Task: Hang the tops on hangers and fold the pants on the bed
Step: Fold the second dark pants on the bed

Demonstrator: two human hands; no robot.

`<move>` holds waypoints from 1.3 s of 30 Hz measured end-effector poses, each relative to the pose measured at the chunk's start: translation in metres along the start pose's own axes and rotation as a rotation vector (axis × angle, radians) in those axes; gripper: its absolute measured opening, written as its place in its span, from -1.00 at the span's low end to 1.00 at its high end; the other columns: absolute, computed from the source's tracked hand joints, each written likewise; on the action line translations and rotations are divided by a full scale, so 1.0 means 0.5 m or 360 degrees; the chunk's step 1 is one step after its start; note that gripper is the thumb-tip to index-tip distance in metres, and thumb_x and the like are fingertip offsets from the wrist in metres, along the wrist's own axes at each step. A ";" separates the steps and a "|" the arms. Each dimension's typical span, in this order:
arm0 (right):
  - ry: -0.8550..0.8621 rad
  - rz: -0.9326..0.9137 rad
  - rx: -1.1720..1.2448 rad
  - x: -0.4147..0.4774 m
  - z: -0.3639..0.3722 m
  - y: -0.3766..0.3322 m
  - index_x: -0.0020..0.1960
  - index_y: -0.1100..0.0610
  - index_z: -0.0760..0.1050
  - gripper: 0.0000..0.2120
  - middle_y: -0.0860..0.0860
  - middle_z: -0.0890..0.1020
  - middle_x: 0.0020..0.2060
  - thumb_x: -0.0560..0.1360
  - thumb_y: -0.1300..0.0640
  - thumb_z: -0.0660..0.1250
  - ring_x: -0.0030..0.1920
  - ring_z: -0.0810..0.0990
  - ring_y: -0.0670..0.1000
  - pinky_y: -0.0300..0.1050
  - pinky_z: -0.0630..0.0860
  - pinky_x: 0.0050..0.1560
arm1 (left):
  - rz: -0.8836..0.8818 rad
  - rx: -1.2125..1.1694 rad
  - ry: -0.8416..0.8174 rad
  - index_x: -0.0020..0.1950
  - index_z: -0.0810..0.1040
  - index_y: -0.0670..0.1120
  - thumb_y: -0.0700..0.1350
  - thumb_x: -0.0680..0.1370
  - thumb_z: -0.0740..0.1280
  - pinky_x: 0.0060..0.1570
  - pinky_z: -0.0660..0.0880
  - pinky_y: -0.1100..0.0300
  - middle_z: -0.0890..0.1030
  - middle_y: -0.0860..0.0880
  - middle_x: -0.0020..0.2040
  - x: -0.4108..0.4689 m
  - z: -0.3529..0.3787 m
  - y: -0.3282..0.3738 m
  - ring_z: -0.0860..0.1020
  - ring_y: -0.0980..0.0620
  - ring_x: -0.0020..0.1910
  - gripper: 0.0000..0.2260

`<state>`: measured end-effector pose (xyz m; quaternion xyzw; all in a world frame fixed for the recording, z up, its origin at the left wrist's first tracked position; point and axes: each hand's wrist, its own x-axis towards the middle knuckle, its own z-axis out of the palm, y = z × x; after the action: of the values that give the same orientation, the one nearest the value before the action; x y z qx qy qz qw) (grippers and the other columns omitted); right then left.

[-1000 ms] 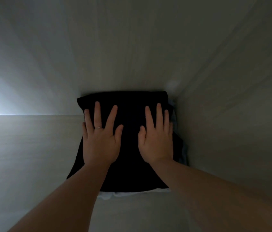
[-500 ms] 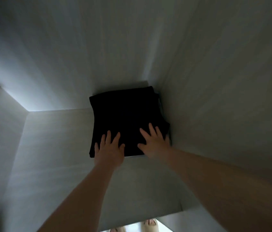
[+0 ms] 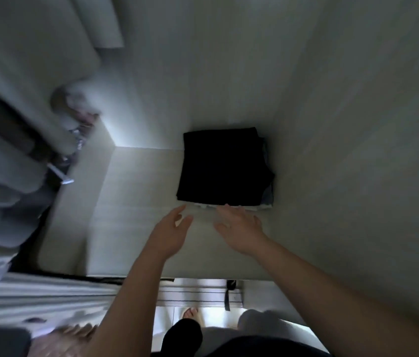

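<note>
- The folded black pants (image 3: 223, 166) lie just beyond both sets of fingertips, on top of a stack in the far corner of the shelf (image 3: 136, 202).
- The left hand (image 3: 173, 231) and right hand (image 3: 240, 229) hold nothing, and their fingers are loosely spread.
- The right fingertips may be touching the stack's near edge, but blur hides this.
- Best to lift the fingers clear without snagging the top fold.
</note>
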<state>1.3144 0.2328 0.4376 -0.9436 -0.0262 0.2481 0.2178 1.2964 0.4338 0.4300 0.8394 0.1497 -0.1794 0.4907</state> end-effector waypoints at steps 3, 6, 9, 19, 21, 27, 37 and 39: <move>0.0072 -0.0133 -0.0039 -0.031 0.020 -0.032 0.59 -0.20 0.10 -0.46 -0.13 0.11 0.61 0.64 -0.20 0.10 0.60 0.00 0.03 0.22 -0.04 0.54 | 0.0022 0.0128 0.0185 0.52 0.40 0.08 0.13 0.63 0.29 0.32 0.37 0.15 0.51 -0.06 0.42 -0.075 -0.020 -0.013 0.49 -0.05 0.35 -0.55; 0.0039 -0.0306 -0.0138 -0.065 0.052 -0.073 0.60 -0.17 0.08 -0.45 -0.12 0.09 0.62 0.65 -0.22 0.08 0.61 -0.02 0.01 0.22 -0.06 0.55 | -0.0011 0.0272 0.0362 0.54 0.37 0.07 0.14 0.65 0.26 0.40 0.37 0.01 0.48 -0.04 0.46 -0.154 -0.032 -0.021 0.44 -0.08 0.41 -0.54; -0.0188 -0.0459 -0.0164 -0.113 0.088 -0.113 0.61 -0.18 0.02 -0.45 -0.11 0.03 0.63 0.66 -0.21 0.02 0.62 -0.10 0.05 0.25 -0.17 0.55 | -0.0125 0.0452 0.0585 0.54 0.37 0.08 0.16 0.65 0.24 0.42 0.33 0.00 0.47 -0.02 0.47 -0.253 -0.040 -0.034 0.40 -0.06 0.45 -0.53; -0.0554 -0.1290 -0.0064 -0.309 0.185 -0.160 0.57 -0.11 0.20 -0.47 -0.13 0.30 0.54 0.63 -0.18 0.10 0.56 0.18 0.04 0.15 0.15 0.51 | -0.0761 0.0511 0.1193 0.45 0.43 0.17 0.24 0.61 0.20 0.45 0.27 -0.13 0.49 0.07 0.44 -0.665 0.036 -0.129 0.36 -0.04 0.48 -0.57; -0.0709 -0.1388 0.0030 -0.332 0.205 -0.153 0.57 -0.05 0.22 -0.42 -0.08 0.35 0.51 0.60 -0.18 0.16 0.51 0.28 0.01 0.07 0.26 0.48 | -0.0925 0.0484 0.1310 0.41 0.45 0.20 0.29 0.59 0.21 0.45 0.26 -0.11 0.51 0.09 0.39 -0.736 0.066 -0.148 0.39 -0.03 0.44 -0.58; -0.0954 -0.1076 0.0364 -0.363 0.231 -0.139 0.28 -0.03 0.44 -0.45 -0.10 0.62 0.00 0.39 -0.23 0.45 0.00 0.62 -0.08 -0.10 0.55 0.00 | -0.1239 0.0785 0.1590 0.30 0.51 0.25 0.23 0.52 0.36 0.31 0.26 -0.01 0.58 0.17 0.27 -0.862 0.147 -0.176 0.45 -0.01 0.32 -0.65; -0.0886 -0.1365 0.0565 -0.448 0.186 -0.148 -0.03 -0.04 0.59 -0.88 -0.18 0.66 -0.17 0.59 0.15 0.31 -0.10 0.58 -0.28 -0.35 0.42 -0.08 | -0.0829 0.0789 0.1911 0.13 0.67 0.15 0.05 0.59 0.39 0.06 0.36 0.00 0.66 0.17 0.07 -0.882 0.159 -0.194 0.57 -0.06 0.03 -0.86; -0.0889 -0.1485 0.0552 -0.476 0.161 -0.165 -0.01 -0.06 0.59 -0.87 -0.19 0.66 -0.15 0.62 0.12 0.28 -0.07 0.59 -0.26 -0.42 0.41 -0.10 | -0.0836 0.0684 0.1986 0.03 0.64 0.07 0.02 0.62 0.33 -0.01 0.41 0.00 0.66 0.09 -0.06 -0.890 0.149 -0.191 0.58 -0.10 -0.05 -0.90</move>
<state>1.0724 0.3019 0.5185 -0.6810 -0.4556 0.3664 0.4408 0.8475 0.3803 0.5220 0.8000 0.5615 0.1969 0.0774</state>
